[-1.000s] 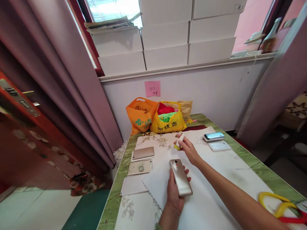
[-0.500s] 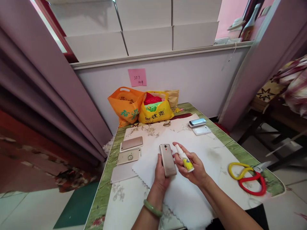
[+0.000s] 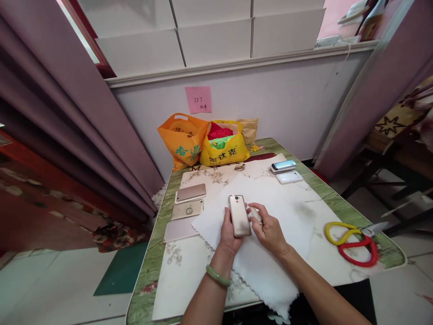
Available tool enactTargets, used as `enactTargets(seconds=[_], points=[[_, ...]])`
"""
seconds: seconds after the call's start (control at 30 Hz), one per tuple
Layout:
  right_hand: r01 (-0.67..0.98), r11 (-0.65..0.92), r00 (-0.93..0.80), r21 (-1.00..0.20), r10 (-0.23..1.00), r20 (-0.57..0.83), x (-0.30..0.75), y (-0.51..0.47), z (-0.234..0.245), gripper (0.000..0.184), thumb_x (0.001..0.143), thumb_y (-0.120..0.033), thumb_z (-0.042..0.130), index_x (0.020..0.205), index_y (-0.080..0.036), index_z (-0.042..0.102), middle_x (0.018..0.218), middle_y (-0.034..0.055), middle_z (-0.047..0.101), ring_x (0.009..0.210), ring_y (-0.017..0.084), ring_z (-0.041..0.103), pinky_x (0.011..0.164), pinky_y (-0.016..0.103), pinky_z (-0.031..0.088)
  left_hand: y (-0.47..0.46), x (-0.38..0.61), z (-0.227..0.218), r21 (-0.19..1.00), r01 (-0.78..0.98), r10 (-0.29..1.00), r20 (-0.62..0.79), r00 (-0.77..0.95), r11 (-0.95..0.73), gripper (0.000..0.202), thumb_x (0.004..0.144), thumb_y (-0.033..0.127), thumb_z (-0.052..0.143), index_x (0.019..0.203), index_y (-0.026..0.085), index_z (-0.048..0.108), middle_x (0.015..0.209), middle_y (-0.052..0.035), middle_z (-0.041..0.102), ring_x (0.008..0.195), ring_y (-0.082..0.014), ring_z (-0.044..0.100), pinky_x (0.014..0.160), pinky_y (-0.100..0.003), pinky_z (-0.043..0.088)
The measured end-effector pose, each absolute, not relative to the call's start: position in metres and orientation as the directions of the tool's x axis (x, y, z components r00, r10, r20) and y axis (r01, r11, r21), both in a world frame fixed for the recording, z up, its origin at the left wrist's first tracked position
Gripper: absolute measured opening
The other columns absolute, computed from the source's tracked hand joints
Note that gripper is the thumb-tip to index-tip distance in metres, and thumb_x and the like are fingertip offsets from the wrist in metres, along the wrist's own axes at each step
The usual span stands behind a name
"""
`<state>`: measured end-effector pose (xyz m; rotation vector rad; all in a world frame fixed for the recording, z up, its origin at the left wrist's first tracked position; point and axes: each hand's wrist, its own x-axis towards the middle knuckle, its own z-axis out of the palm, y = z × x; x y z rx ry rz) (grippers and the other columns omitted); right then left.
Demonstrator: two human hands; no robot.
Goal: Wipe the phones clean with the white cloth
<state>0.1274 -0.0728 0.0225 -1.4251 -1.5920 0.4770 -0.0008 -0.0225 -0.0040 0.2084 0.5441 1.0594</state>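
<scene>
Upright in my left hand (image 3: pixel 230 232) is a gold smartphone (image 3: pixel 239 216), its back with camera and red round spot facing me. The fingers wrap around its sides. My right hand (image 3: pixel 269 230) is closed beside the phone's right edge, around a small spray bottle (image 3: pixel 257 215). Only a pale part of the bottle shows between the fingers; the rest is hidden. Beneath both hands lies a white cloth (image 3: pixel 284 207) with a scalloped edge.
Several phones lie at the left, including a gold phone with a ring (image 3: pixel 187 209). A blue-and-silver phone (image 3: pixel 283 166) and a white phone (image 3: pixel 289 177) lie at the back right. Scissors (image 3: pixel 360 241) rest at the right. An orange bag (image 3: pixel 182 142) and yellow bag (image 3: pixel 223 151) stand behind.
My right hand has turned, so the bottle's yellow label and nozzle no longer show. The phone stays in my left hand, tilted slightly differently. The camera view has shifted a little.
</scene>
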Motion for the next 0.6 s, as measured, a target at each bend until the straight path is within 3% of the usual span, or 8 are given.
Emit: enactTargets(seconds=[0.3, 0.47, 0.6], points=[[0.714, 0.222, 0.066, -0.664, 0.923, 0.380, 0.1254, -0.0720, 0.0150, 0.038, 0.089, -0.025, 0.042, 0.126, -0.023, 0.048, 0.102, 0.0037, 0.072, 0.066, 0.019, 0.068, 0.064, 0.030, 0.052, -0.0244, 0.0014, 0.0014, 0.406, -0.769, 0.863, -0.338, 0.375, 0.493, 0.052, 0.094, 0.050, 0.043, 0.119, 0.009, 0.063, 0.108, -0.0136, 0.071, 0.095, -0.0224, 0.068, 0.088, -0.033, 0.053], [0.711, 0.304, 0.009, -0.634, 0.898, 0.440, 0.1250, -0.0715, 0.0151, 0.047, 0.089, -0.023, 0.042, 0.136, -0.026, 0.043, 0.123, 0.0049, 0.065, 0.084, 0.019, 0.069, 0.075, 0.031, 0.054, -0.0256, 0.0011, 0.0031, 0.420, -0.764, 0.859, -0.381, 0.341, 0.489, 0.047, 0.091, 0.048, 0.050, 0.117, 0.012, 0.064, 0.101, -0.0098, 0.073, 0.089, -0.0206, 0.069, 0.085, -0.031, 0.054], [0.717, 0.261, 0.056, -0.647, 0.902, 0.427, 0.1258, -0.0703, 0.0128, 0.040, 0.089, -0.024, 0.044, 0.129, -0.025, 0.048, 0.102, 0.0032, 0.072, 0.074, 0.019, 0.070, 0.067, 0.029, 0.053, -0.0252, 0.0014, 0.0028, 0.420, -0.758, 0.857, -0.364, 0.364, 0.500, 0.049, 0.092, 0.050, 0.047, 0.118, 0.011, 0.064, 0.102, -0.0112, 0.073, 0.094, -0.0227, 0.068, 0.086, -0.033, 0.054]])
